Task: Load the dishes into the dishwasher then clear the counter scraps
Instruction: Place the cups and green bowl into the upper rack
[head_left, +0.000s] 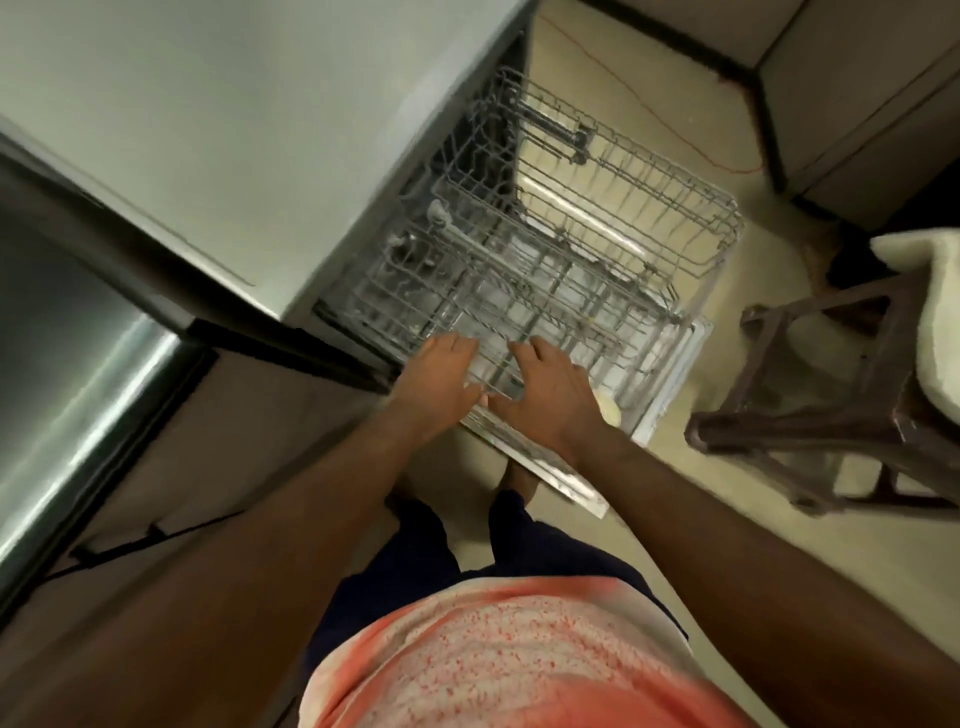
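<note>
The dishwasher stands open under the grey counter (208, 130), its door (670, 374) folded down to the floor. The lower wire rack (571, 312) is pulled out over the door and the upper wire rack (649, 197) juts out above it; both look bare of dishes, though the view is blurred. My left hand (441, 379) and my right hand (545, 389) reach down side by side to the near edge of the lower rack, fingers stretched forward over its wires. Neither hand carries anything.
A dark wooden stool (810, 415) with a cream cushion (930, 322) stands right of the door. A steel appliance front (67, 374) fills the left. Cabinet fronts (857, 93) line the far right, and an orange cord (649, 109) trails across the beige floor.
</note>
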